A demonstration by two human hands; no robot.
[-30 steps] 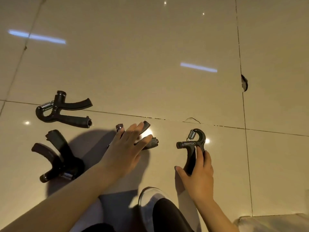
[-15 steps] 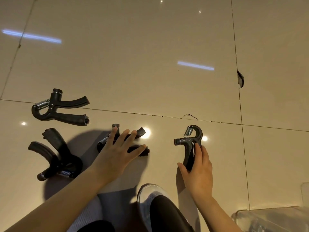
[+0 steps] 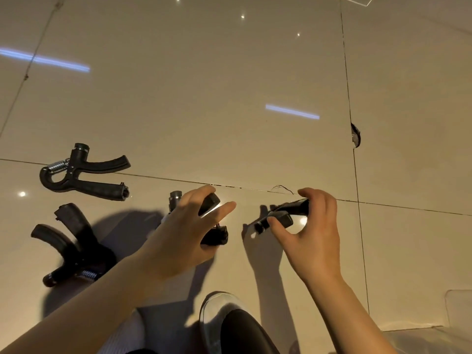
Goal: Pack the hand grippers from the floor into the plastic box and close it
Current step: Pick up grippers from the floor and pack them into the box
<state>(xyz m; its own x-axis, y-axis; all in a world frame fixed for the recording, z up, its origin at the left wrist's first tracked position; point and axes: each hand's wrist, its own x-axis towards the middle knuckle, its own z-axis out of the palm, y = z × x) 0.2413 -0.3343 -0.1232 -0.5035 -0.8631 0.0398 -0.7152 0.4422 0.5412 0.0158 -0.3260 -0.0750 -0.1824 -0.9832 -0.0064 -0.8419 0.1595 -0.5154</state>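
Two hand grippers are being lifted: one clasped in the left hand (image 3: 189, 231), one pinched by the right hand (image 3: 314, 233). Transfer to the plastic box (image 3: 457, 312), right of the right hand, is called for next.

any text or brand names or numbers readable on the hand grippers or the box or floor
None can be read.
The hand grippers show no legible marking.
The gripper in the right hand is blurred.
The plastic box shows only a plain clear edge.
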